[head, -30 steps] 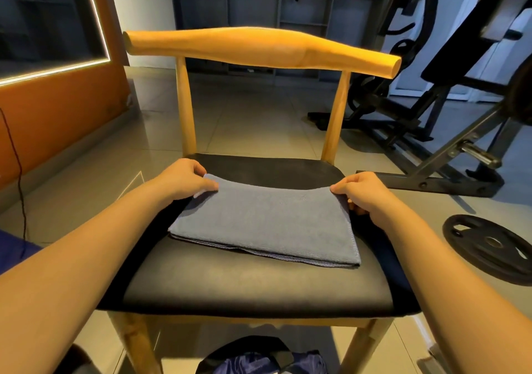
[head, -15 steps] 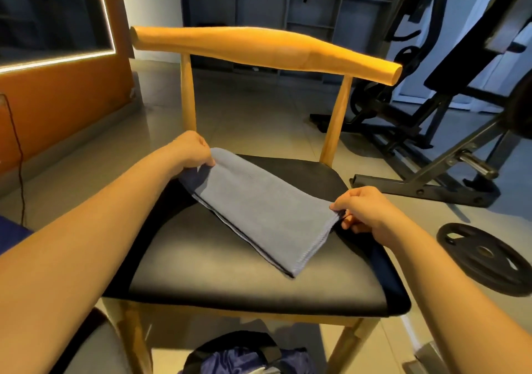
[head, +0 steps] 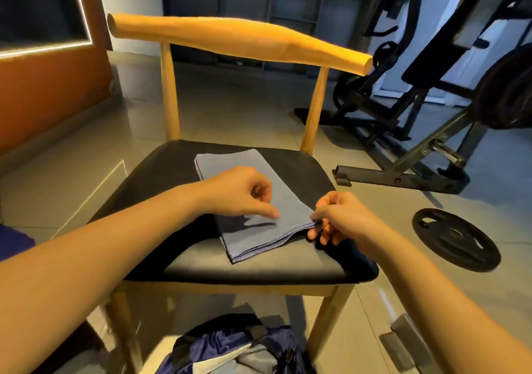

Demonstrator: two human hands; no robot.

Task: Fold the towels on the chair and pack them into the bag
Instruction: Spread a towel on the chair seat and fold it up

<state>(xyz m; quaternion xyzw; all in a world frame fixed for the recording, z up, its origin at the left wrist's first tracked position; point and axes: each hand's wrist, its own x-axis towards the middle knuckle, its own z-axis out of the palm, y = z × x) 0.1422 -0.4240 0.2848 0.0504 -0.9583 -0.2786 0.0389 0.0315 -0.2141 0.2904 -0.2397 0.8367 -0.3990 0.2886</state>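
While the grey-blue towel (head: 289, 200) lies as a long folded strip slanting across the chair's (head: 239, 38) black seat, both hands work at the end nearest the chair's front edge. The right hand (head: 342, 221) has its grip clamped on that end's right corner, thumb over and fingers under the stacked hems. The left hand (head: 236, 192) rests one fingertip on the cloth just beside it, its other fingers curled, and whether that grip holds any fabric I cannot tell. The likeliest trouble is the layers slipping. The hems at the near end already fan out a little, so lifting only the pinched corner for the next fold could drag the top layer askew and leave a crooked packet. The seat looks smooth, so a careless pull might also slide the whole strip towards the chair's front edge and drop it beside the bag (head: 230, 350), which waits on the floor below that edge. A weight plate (head: 454, 238) lies on the floor to the chair's right. No brand, label or readable writing shows on anything here.
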